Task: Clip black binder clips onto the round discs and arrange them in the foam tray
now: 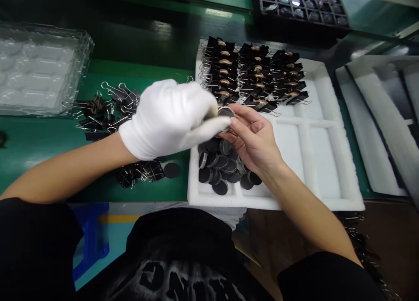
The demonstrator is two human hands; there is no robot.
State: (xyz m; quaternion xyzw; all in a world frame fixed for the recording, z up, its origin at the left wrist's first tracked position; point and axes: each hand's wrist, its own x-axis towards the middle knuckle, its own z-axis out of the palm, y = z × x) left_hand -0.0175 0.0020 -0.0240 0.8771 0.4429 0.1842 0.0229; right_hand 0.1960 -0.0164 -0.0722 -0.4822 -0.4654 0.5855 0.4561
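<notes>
- Two hands are held close together above the near left part of a white foam tray (212,200).
- A round disc (226,112) with a pale rim is pinched at its edge by the bare right hand (257,137), between thumb and fingers.
- The disc's face is crossed by the thumb of the white-gloved left hand (178,118), whose fingers are curled; whether anything is gripped inside them cannot be told.
- Below the hands, dark discs (222,163) are heaped in the tray.
- Toward the tray's far side, gold-edged pieces (224,62) are clamped by three columns of black binder clips (258,85).
- On the green desk (32,139), loose clips (122,98) are piled left of the tray, and one dark disc (172,170) is laid just beside it.
</notes>
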